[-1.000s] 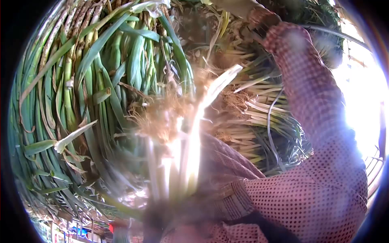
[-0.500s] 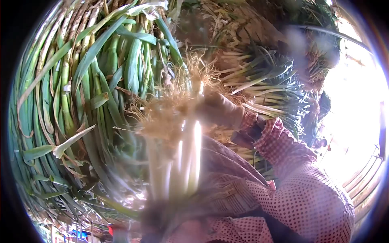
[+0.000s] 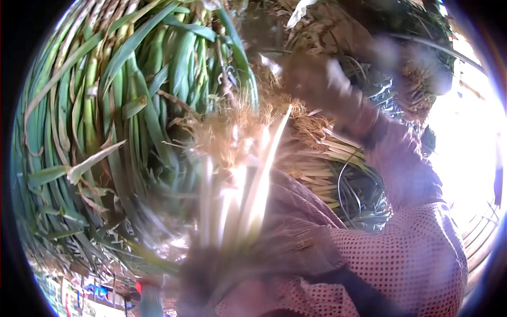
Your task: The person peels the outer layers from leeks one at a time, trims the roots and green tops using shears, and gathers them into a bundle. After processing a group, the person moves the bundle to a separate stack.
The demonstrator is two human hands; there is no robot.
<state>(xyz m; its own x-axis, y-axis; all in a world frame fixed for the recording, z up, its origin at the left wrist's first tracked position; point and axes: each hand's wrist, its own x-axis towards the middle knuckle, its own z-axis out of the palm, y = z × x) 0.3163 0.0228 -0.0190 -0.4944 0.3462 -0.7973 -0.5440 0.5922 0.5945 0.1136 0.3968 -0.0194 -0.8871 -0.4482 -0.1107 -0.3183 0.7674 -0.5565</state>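
Observation:
A bunch of green onions (image 3: 232, 206) stands upright in front of me, white stalks below and tangled brown roots (image 3: 232, 134) on top. My left hand (image 3: 211, 274), dark and blurred at the bottom of the view, is wrapped round the lower stalks. One bare white stalk (image 3: 274, 142) leans to the right and sticks up above the others. My gloved right hand (image 3: 322, 79) is up and to the right, apart from the bunch; motion smears its fingers. Pale scraps of peel (image 3: 272, 64) show near that hand.
Long green onions with green leaves (image 3: 127, 105) lie heaped on the left. More onions with white stalks (image 3: 317, 179) are piled behind my right arm. A rooted bundle (image 3: 422, 84) sits at the upper right, and dry peelings (image 3: 338, 31) lie at the top.
My right hand has moved from the bunch's roots up and to the right. The rightmost stalk now shows bare and tilted, and loose peel scraps have appeared. My left hand keeps its grip.

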